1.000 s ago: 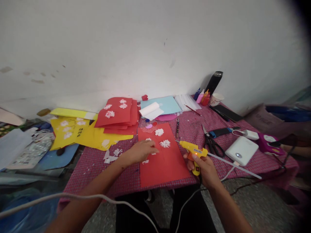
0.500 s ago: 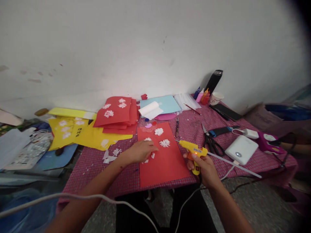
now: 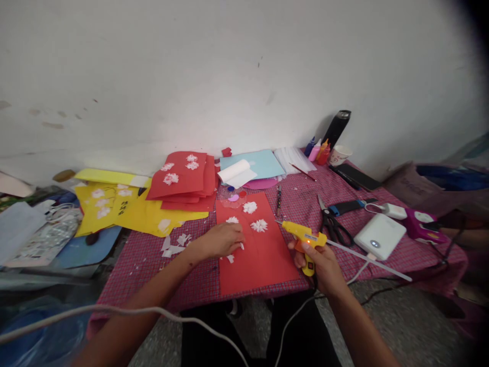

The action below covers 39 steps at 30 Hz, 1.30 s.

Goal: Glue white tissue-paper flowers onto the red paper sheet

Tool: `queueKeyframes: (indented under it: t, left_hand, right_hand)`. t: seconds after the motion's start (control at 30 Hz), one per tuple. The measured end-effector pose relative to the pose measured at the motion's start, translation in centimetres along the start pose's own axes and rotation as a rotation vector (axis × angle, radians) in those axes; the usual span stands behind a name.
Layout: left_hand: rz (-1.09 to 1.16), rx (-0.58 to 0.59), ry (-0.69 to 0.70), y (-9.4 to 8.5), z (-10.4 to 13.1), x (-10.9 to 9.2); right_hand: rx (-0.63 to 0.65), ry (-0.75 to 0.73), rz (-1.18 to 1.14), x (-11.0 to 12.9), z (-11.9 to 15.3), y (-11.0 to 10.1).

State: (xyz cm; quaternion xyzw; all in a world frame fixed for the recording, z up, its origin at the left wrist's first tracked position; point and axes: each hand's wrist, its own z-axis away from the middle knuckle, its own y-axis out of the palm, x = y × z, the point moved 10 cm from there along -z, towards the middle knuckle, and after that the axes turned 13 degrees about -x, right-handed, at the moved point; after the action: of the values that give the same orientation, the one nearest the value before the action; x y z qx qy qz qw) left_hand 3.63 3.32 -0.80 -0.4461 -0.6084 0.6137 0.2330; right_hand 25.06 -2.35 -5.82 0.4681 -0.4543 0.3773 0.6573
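A red sheet of paper [image 3: 260, 265] lies at the table's front edge with white paper flowers on it, among them one flower [image 3: 259, 225] near the middle. Over the sheet's left side is my left hand [image 3: 224, 238], fingers curled and pinched at a small white paper piece [image 3: 242, 246]. Another white piece [image 3: 230, 259] rests just below that hand. In my right hand [image 3: 319, 260] is a yellow hot glue gun [image 3: 301, 232], its orange light lit and nozzle pointing left above the sheet's right edge. A long clear glue stick [image 3: 374, 261] sticks out of its back.
White paper scraps [image 3: 173, 247] lie left of the sheet. Behind are stacked red cards [image 3: 183, 178] and blue paper [image 3: 263, 164]. To the right are scissors [image 3: 332, 224], a utility knife [image 3: 349, 206] and a white power bank [image 3: 380, 237]. A white cable [image 3: 153, 309] crosses the foreground.
My left hand has shifted slightly, its fingertips now at the small white piece, and more of the piece below it shows. My right hand and the glue gun have stayed nearly still.
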Motion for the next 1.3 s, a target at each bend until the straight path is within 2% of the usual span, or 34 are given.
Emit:
queueKeyframes:
  t: [0.2,0.37,0.5,0.67,0.87,1.07,1.3]
  left_hand:
    - [-0.003,-0.037,0.009,-0.1,-0.1,-0.1]
    - [-0.055,-0.12,-0.004,-1.3,-0.9,0.8]
    - [-0.15,-0.159,0.008,-2.1,-2.7,2.2]
    - [-0.291,-0.123,0.004,-1.9,-5.7,3.6]
    - [-0.387,-0.065,0.088,-1.6,-8.1,2.5]
    - [-0.428,-0.01,0.16,-0.6,-8.6,1.8]
    - [-0.402,-0.037,0.184,-0.3,-9.0,1.4]
  right_hand:
    - [0.013,-0.002,-0.005,-0.4,-0.1,-0.2]
    - [0.012,-0.002,-0.015,-0.7,-0.3,-0.4]
    - [0.023,0.011,0.004,-0.7,-0.2,-0.2]
    - [0.022,0.02,0.021,-1.0,-0.2,-0.3]
    - [0.015,0.036,0.04,-1.3,-0.4,-0.5]
    - [0.019,0.038,0.028,-1.1,-0.3,-0.3]
    - [0.023,0.032,0.03,-1.0,-0.2,-0.3]
